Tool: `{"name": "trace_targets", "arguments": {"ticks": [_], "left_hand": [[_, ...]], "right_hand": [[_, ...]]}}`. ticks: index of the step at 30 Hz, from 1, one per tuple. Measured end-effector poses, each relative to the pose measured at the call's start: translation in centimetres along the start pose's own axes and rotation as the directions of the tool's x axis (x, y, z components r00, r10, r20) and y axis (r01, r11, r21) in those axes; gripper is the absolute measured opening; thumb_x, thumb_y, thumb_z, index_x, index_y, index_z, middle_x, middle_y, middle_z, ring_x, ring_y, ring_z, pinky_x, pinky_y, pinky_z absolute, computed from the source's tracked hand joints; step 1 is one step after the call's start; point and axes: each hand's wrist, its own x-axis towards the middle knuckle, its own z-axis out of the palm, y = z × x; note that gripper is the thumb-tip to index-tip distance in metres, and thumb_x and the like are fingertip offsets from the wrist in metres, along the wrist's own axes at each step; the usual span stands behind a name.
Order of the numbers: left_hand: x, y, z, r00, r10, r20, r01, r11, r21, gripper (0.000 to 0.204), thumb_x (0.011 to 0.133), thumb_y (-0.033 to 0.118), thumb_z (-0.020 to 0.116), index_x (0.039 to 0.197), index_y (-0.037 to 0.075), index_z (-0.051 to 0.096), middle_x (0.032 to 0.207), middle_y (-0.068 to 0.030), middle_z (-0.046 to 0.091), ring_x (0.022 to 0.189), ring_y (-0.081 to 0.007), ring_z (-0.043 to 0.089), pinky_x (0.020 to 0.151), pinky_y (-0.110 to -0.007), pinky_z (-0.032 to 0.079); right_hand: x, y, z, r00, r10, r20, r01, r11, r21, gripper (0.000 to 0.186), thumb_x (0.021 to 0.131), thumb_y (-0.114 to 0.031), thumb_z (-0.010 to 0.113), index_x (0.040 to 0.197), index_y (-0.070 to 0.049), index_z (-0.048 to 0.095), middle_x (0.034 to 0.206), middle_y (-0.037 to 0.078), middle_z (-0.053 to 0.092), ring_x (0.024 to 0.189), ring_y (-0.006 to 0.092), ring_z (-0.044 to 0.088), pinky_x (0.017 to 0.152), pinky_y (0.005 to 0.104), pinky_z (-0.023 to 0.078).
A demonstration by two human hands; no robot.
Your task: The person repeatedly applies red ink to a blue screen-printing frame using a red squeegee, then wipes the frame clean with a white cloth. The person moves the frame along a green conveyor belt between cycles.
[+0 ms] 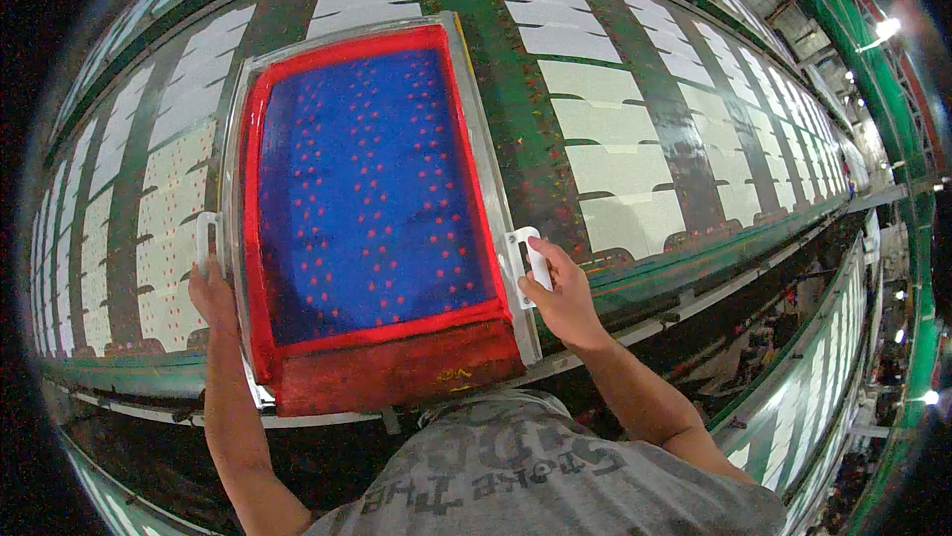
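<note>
A printing screen (367,189) with blue mesh, rows of red dots, a red inked border and a metal frame lies on the long green table (488,80) in front of me. My left hand (212,293) grips the white handle (208,234) on the screen's left side. My right hand (560,298) is wrapped round the other white handle (528,237) on the right side. Just left of the screen, pale fabric pieces (174,184) carry red dots; those to the right (615,179) look plain white.
Rows of pale pieces (545,10) cover the table in columns. A metal rail (585,348) runs along its near edge. More tables with white pieces (813,367) stand at the lower right, and green beams with lamps (888,28) are at the far right.
</note>
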Motion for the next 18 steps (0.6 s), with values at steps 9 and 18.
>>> {"name": "trace_targets", "arguments": {"ticks": [9,18], "left_hand": [[-0.3,3.3,-1.1,0.990,-0.107,0.092,0.133,0.932,-0.338,0.042,0.107,0.034,0.070,0.107,-0.008,0.073,0.090,-0.0108,0.069,0.082,-0.0252,0.062,0.075,-0.044,0.050],[-7.8,19.1,6.2,0.959,-0.261,0.112,0.282,0.825,-0.490,0.035,0.109,0.029,0.067,0.114,-0.005,0.072,0.100,-0.0097,0.068,0.085,-0.0193,0.062,0.074,-0.040,0.051]], "right_hand": [[-0.2,-2.5,-3.6,0.974,-0.210,-0.081,0.205,0.977,-0.066,0.054,0.096,-0.008,0.079,0.148,-0.004,0.064,0.123,0.011,0.071,0.109,0.0170,0.068,0.098,0.0341,0.055],[3.9,1.7,-17.9,0.971,-0.164,-0.171,0.118,0.961,-0.251,0.052,0.092,-0.021,0.079,0.141,-0.006,0.068,0.134,0.024,0.069,0.127,0.0412,0.066,0.113,0.0481,0.051]]}}
